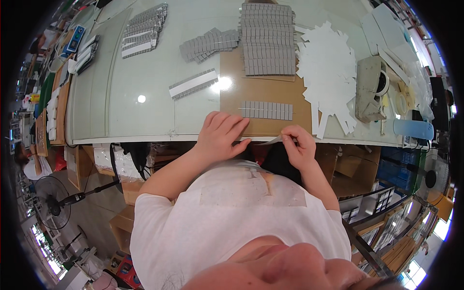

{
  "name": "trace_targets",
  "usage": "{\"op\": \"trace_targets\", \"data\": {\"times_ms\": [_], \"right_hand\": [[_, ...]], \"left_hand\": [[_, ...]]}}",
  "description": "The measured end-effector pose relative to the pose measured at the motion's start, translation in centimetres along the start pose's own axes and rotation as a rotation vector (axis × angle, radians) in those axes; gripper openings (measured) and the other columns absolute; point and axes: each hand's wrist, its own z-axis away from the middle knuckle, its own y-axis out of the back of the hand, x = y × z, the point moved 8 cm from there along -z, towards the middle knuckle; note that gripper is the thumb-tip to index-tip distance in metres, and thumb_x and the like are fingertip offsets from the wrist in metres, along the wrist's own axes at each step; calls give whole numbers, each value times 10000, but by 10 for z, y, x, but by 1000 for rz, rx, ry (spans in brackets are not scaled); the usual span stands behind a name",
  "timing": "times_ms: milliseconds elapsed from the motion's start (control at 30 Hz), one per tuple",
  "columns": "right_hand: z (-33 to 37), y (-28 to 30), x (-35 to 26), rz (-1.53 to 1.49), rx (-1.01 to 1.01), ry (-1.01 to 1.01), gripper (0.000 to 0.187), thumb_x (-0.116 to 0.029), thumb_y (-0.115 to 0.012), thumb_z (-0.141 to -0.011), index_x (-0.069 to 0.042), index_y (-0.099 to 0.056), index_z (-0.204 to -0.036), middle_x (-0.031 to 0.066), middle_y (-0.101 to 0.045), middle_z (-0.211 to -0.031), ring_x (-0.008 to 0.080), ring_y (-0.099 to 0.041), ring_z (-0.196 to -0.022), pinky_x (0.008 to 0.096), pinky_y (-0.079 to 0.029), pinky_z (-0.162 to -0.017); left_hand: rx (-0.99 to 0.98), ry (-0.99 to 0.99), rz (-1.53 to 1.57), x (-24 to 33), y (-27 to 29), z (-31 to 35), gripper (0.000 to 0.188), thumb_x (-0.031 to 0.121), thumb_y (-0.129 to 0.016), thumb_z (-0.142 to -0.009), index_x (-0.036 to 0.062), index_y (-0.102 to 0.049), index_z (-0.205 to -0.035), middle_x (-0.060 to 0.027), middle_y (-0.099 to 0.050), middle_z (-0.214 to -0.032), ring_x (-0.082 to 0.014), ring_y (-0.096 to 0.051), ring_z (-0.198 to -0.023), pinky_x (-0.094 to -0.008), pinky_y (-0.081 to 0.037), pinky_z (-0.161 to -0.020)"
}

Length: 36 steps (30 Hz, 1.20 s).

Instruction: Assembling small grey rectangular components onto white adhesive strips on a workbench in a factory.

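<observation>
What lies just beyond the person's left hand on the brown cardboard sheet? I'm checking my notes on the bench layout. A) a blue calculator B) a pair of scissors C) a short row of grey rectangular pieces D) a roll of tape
C: a short row of grey pieces lies on the cardboard sheet just past the fingers of the left hand, while the right hand pinches a thin strip at the table edge.

R hand (300, 147) pinches strip (271, 141).
</observation>
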Motion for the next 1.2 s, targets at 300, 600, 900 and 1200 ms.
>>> {"op": "trace_targets", "data": {"times_ms": [300, 600, 900, 1200], "right_hand": [[-17, -23, 1, -74, -132, -63, 117, 35, -612, -960, -11, -648, -1061, 102, -659, -941, 209, -643, -796, 305, -519, -695], [-40, -48, -27, 174, -122, 200, 143, 9, -672, -868, -43, -632, -995, 152, -729, -1124, 328, -714, -873, 388, -569, -714], [-41, -55, -26, 272, -135, 213, 118, -43, -690, -875, -58, -630, -975, 110, -735, -1149, 307, -726, -879, 394, -592, -738], [-38, -52, -27, 268, -114, 235, 123, -38, -692, -867, -53, -626, -971, 116, -732, -1150, 309, -724, -880, 391, -591, -740]], "left_hand": [[-32, 6, -63, 1, -5, 0, 551, 382, -793, -783, 86, -688, -1236, -36, -620, -1205, -238, -552, -1082, -442, -416, -984], [20, -13, -56, 2, -3, 2, 530, 385, -783, -795, 90, -688, -1225, -36, -620, -1196, -238, -560, -1052, -438, -421, -978], [10, -8, -53, 0, -3, 2, 511, 376, -784, -794, 91, -694, -1208, -32, -622, -1189, -232, -559, -1049, -435, -419, -978], [16, -26, -62, 3, -3, 1, 496, 368, -783, -794, 96, -701, -1202, -34, -622, -1185, -235, -557, -1045, -435, -423, -976]]}}
